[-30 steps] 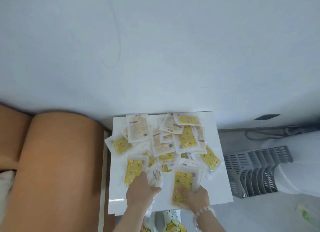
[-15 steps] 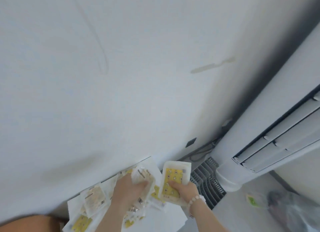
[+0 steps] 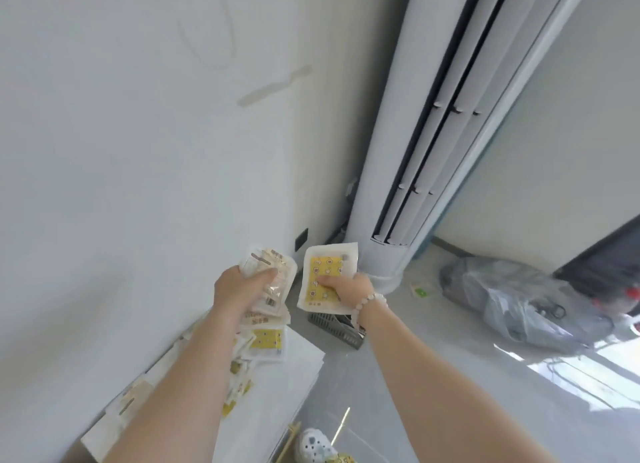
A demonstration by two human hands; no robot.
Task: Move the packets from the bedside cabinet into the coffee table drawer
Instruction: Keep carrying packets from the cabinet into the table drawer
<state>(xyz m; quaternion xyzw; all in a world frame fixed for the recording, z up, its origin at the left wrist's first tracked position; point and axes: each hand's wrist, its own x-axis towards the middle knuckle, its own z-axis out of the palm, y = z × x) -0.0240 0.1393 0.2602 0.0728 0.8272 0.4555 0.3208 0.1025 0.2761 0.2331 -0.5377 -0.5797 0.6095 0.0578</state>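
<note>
My left hand (image 3: 239, 289) grips a bunch of pale packets (image 3: 273, 275), lifted above the white bedside cabinet (image 3: 294, 365). My right hand (image 3: 346, 286), with a bead bracelet at the wrist, pinches a yellow-printed packet (image 3: 323, 272) by its lower right part, thumb on its face. Both hands are raised side by side in front of the wall. Several more packets (image 3: 266, 338) lie loose on the cabinet top, partly hidden by my left forearm. The coffee table drawer is out of view.
A tall white floor air conditioner (image 3: 433, 144) stands in the corner at right. A grey slatted basket (image 3: 336, 324) sits on the floor beside the cabinet. A grey plastic bag (image 3: 512, 300) lies further right. A patterned shoe (image 3: 313, 445) shows at the bottom.
Both hands lifted their packets off the cabinet and rose. The view swung up and to the right, bringing the air conditioner and floor into sight.
</note>
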